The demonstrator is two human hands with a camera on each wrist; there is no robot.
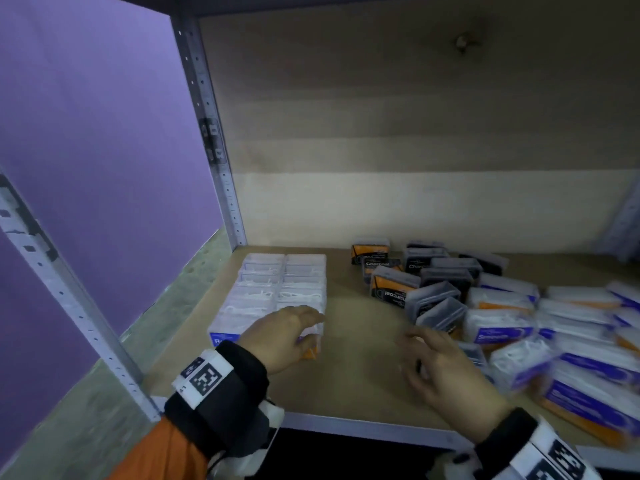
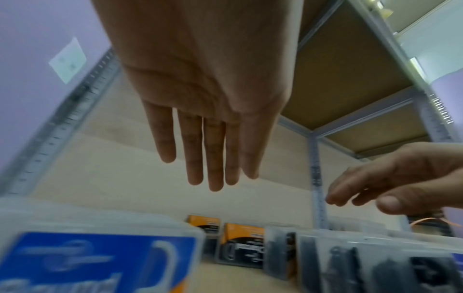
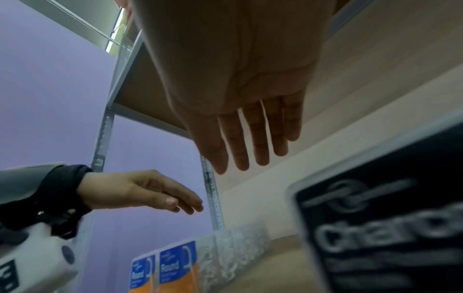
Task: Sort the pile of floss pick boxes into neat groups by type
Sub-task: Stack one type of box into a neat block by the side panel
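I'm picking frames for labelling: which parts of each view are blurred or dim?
Head view: dim overall, the right hand and the purple boxes at right smeared by motion. Left wrist view: the near blue-labelled box is out of focus. Right wrist view: the Charcoal box is soft, the palm shadowed.

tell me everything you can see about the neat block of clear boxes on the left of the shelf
The neat block of clear plastic floss pick boxes sits at the wooden shelf's left end, two columns running front to back, edges aligned. White picks show through the lids; the front faces carry blue and orange labels reading "Round". The left hand hovers open over its front right corner; contact is unclear.
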